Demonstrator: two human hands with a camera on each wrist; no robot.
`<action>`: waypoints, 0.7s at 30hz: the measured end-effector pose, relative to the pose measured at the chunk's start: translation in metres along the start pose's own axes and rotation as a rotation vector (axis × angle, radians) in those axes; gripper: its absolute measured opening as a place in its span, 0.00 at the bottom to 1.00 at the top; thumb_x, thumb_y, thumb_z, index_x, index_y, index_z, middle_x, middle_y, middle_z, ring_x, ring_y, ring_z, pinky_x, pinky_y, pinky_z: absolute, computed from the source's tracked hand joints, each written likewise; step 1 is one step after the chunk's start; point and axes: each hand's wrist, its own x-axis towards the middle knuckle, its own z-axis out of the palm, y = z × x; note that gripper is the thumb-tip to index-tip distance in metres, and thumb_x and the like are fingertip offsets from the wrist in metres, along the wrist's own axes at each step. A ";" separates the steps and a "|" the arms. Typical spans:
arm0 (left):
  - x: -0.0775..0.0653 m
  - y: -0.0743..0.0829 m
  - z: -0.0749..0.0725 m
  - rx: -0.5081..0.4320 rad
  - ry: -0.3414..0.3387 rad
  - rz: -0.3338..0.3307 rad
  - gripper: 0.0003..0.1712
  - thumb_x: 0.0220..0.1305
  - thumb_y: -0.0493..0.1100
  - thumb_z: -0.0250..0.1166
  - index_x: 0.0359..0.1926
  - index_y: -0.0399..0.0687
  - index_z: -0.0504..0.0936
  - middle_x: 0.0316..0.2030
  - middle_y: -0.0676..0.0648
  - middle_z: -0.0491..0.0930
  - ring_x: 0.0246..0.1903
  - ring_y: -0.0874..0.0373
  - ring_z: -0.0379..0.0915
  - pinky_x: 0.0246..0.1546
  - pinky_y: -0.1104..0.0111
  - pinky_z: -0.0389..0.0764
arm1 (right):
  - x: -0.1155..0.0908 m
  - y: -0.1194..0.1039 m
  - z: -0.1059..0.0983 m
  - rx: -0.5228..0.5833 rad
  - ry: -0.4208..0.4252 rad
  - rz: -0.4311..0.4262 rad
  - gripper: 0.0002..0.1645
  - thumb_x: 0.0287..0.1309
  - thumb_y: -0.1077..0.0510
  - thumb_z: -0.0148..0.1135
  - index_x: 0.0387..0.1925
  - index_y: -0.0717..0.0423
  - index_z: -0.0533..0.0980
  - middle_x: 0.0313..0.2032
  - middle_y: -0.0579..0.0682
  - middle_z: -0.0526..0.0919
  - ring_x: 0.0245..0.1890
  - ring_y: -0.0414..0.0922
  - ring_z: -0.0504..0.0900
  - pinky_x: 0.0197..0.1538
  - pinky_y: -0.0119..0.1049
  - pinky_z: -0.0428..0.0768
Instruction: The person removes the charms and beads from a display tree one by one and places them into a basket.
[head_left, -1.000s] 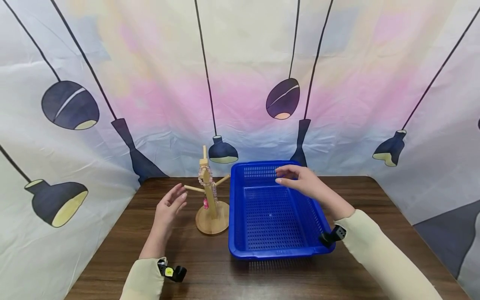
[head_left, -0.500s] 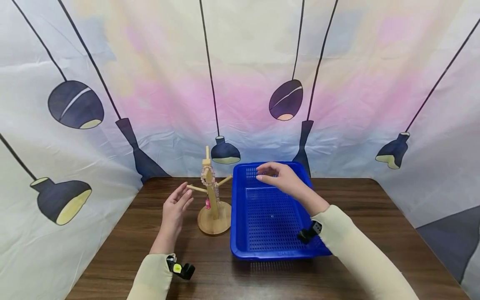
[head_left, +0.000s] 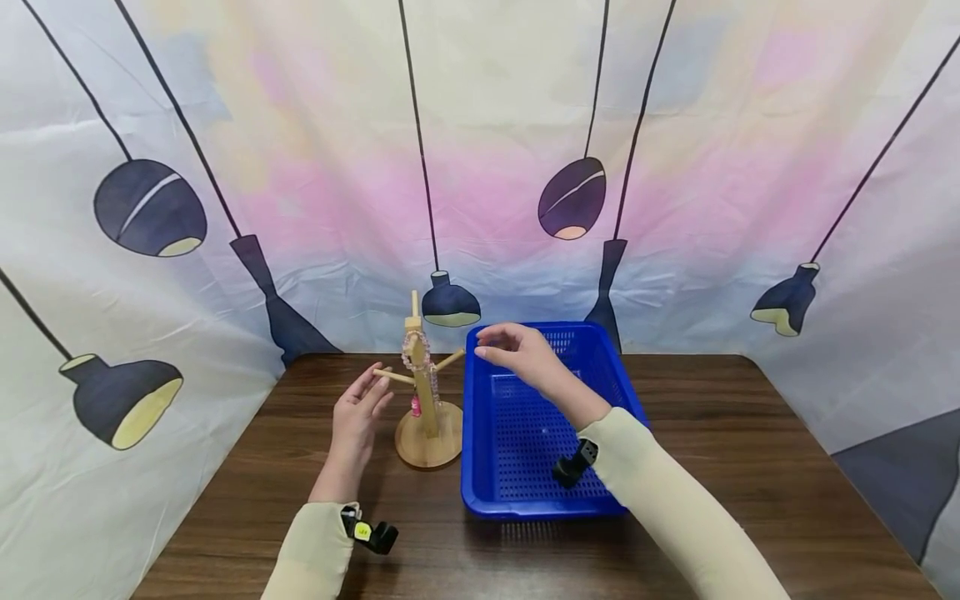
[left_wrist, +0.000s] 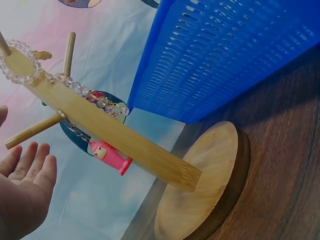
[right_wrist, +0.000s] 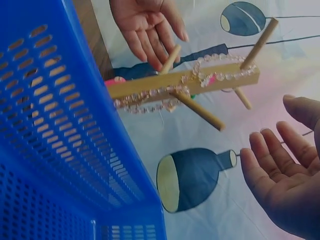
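Note:
A wooden stand (head_left: pixel 426 408) with short pegs and a round base holds clear pink beaded bracelets (left_wrist: pixel 77 89) near its top and along its post. From the left peg (left_wrist: pixel 35 131) dangles a keychain with a pink figure (left_wrist: pixel 110 156). My left hand (head_left: pixel 354 423) is at the tip of that peg, fingers relaxed and holding nothing. Over the left part of the blue basket (head_left: pixel 540 508) hovers my right hand (head_left: pixel 521 354), thumb and fingers parted with nothing between them. In the right wrist view it faces the stand's right peg (right_wrist: pixel 202 111).
The basket stands just right of the stand, its perforated wall (left_wrist: pixel 210 55) rising close beside the post. Both sit on a dark wood table (head_left: pixel 720 450). A cloth backdrop (head_left: pixel 495 125) printed with hanging lamps rises behind the table's far edge.
My right hand has moved left across the basket toward the stand. My left hand has shifted slightly right, up to the left peg. Stand and basket have stayed put.

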 end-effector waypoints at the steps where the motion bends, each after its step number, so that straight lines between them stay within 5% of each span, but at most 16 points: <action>1: 0.000 0.000 0.000 -0.004 -0.001 -0.002 0.20 0.74 0.34 0.59 0.64 0.42 0.75 0.41 0.63 0.88 0.44 0.75 0.82 0.49 0.81 0.84 | 0.001 0.000 0.003 0.006 0.003 0.000 0.21 0.69 0.54 0.65 0.60 0.57 0.79 0.57 0.58 0.84 0.54 0.52 0.84 0.61 0.47 0.85; 8: 0.004 -0.003 0.004 0.024 0.000 -0.012 0.31 0.75 0.36 0.60 0.73 0.31 0.64 0.39 0.66 0.87 0.46 0.76 0.82 0.52 0.81 0.83 | 0.010 0.000 0.024 0.017 0.019 -0.032 0.20 0.68 0.55 0.66 0.58 0.58 0.80 0.54 0.59 0.86 0.51 0.51 0.84 0.53 0.39 0.85; 15: 0.008 -0.007 0.008 -0.007 0.046 -0.018 0.10 0.74 0.38 0.62 0.53 0.52 0.81 0.37 0.65 0.88 0.42 0.75 0.84 0.48 0.81 0.84 | 0.016 -0.002 0.039 0.095 0.043 -0.032 0.20 0.67 0.57 0.66 0.57 0.59 0.80 0.55 0.59 0.86 0.54 0.53 0.83 0.56 0.42 0.85; 21: 0.011 -0.011 0.015 -0.078 0.054 -0.029 0.10 0.74 0.38 0.62 0.53 0.49 0.81 0.35 0.63 0.89 0.39 0.73 0.86 0.43 0.81 0.85 | 0.021 -0.006 0.047 0.127 0.041 -0.038 0.21 0.67 0.57 0.67 0.59 0.59 0.79 0.56 0.60 0.84 0.55 0.53 0.83 0.55 0.40 0.85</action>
